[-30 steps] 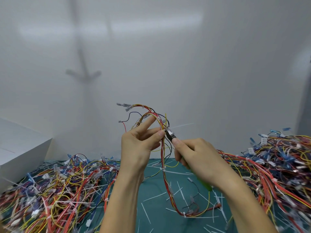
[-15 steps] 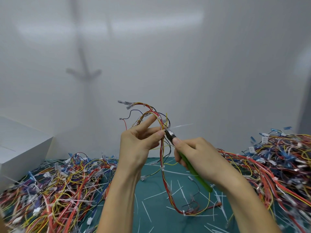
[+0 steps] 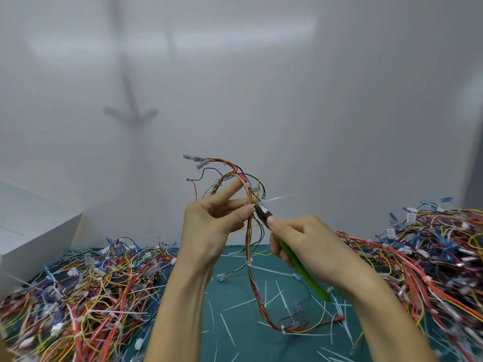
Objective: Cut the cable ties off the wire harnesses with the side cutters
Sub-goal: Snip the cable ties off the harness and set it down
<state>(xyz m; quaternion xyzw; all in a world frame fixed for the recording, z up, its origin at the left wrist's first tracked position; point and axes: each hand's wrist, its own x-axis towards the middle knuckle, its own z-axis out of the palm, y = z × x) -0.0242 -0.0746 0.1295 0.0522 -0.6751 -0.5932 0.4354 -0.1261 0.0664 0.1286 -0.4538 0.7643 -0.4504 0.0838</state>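
the left hand (image 3: 209, 223) pinches the wire harness (image 3: 250, 259) up off the mat (image 3: 243, 343) so that its cable tie (image 3: 281, 198) stands clear. the right hand (image 3: 305, 241) grips the side cutters (image 3: 299, 266), their nose at 3 o'clock of the left fingertips (probably on the tie's head, too small to confirm).

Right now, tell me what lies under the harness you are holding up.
Under the held harness lies the teal mat, strewn with cut white cable ties. The left forearm and right forearm hide the mat beside it.
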